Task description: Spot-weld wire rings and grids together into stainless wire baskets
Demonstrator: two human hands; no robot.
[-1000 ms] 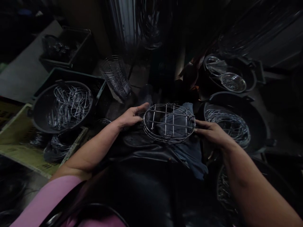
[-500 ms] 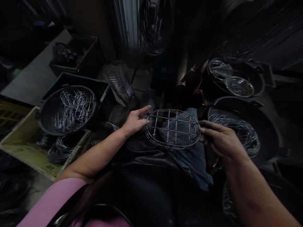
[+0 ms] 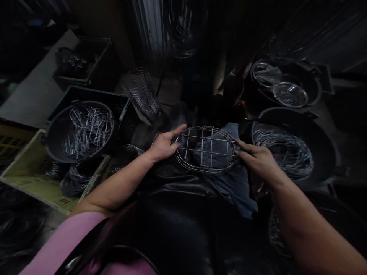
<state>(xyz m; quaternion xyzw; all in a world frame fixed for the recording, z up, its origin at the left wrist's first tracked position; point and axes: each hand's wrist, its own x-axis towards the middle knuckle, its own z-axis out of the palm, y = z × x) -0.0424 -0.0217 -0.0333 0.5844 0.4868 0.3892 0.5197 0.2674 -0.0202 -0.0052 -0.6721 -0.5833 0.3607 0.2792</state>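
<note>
Gripping a round wire rack point(image 3: 207, 149) at opposite rims, the left hand point(image 3: 164, 144) and right hand point(image 3: 256, 160) hold it level over a blue cloth point(image 3: 229, 183) on the lap, fingers curled closed on its edge; a black tub point(image 3: 323, 147) of wire loops sits beside the right hand, a second tub point(image 3: 54, 130) at far left.

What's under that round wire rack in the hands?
A blue cloth shows through the grid of the wire rack and spreads past it. The left hand and right hand grip its rim. Whatever lies beneath the cloth is covered, too dark to tell.
</note>
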